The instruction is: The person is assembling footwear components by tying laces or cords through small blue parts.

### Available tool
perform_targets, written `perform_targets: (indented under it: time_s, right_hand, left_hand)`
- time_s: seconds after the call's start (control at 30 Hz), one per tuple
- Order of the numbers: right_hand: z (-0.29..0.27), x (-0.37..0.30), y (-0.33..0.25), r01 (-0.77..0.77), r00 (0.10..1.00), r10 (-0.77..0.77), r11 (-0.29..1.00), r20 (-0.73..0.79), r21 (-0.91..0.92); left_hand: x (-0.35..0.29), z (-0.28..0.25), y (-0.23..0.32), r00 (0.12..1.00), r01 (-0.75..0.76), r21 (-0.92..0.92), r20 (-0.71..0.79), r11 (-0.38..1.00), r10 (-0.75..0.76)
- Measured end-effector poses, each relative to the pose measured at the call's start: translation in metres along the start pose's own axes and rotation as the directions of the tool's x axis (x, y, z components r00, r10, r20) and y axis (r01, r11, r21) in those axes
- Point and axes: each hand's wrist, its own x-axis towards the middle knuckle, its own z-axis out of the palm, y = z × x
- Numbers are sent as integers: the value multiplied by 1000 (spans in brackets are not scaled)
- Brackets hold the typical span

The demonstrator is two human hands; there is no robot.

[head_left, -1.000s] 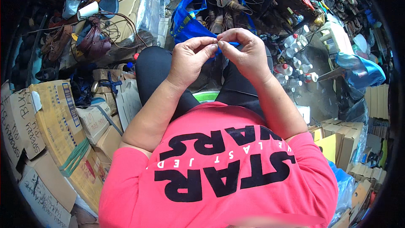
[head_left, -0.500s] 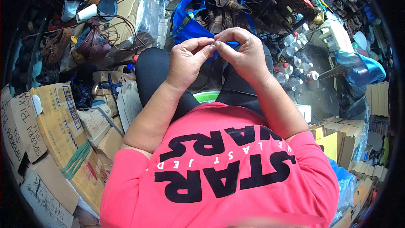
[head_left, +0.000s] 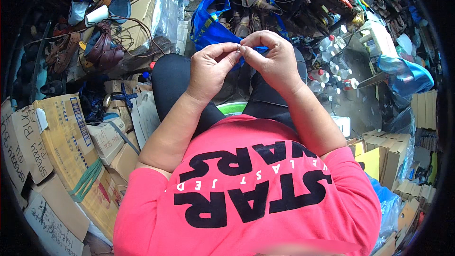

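Note:
Above my lap, my left hand and my right hand meet at the fingertips. Thumb and forefinger of each are pinched together, and whatever lies between them is too small to make out. A thin line or thread may run from them, but I cannot tell. Just beyond my hands stands a blue bag, its mouth gaping, with several brown leather-like pieces bundled inside. Beneath the hands are my knees in dark trousers.
Cardboard boxes are stacked at the left, one with a green band. Dark red leather pieces and a white cup lie at the far left. Several bottles stand on the floor to the right, near a blue plastic sheet.
Almost nothing differs. Both hands keep the same fingertip pinch, with only a very slight shift of the fingers.

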Motion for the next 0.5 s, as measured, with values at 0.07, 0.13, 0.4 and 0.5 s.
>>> perform_targets:
  time_s: [0.07, 0.13, 0.4, 0.5]
  right_hand:
    - [0, 0, 0, -2, 1000, 2, 1000, 7, 0]
    - [0, 1, 0, -3, 1000, 3, 1000, 14, 1]
    - [2, -2, 13, -21, 1000, 20, 989, 9, 149]
    - [2, -5, 17, -36, 999, 37, 981, 0, 193]
  left_hand:
    - [0, -1, -3, 1000, -24, 60, -2, 998, 25]
    - [1, -2, -4, 1000, -29, 74, -4, 997, 29]
    - [1, -2, 1, 998, 69, -35, 3, 997, -69]
    - [1, -5, -1, 994, 107, -65, 37, 992, -105]
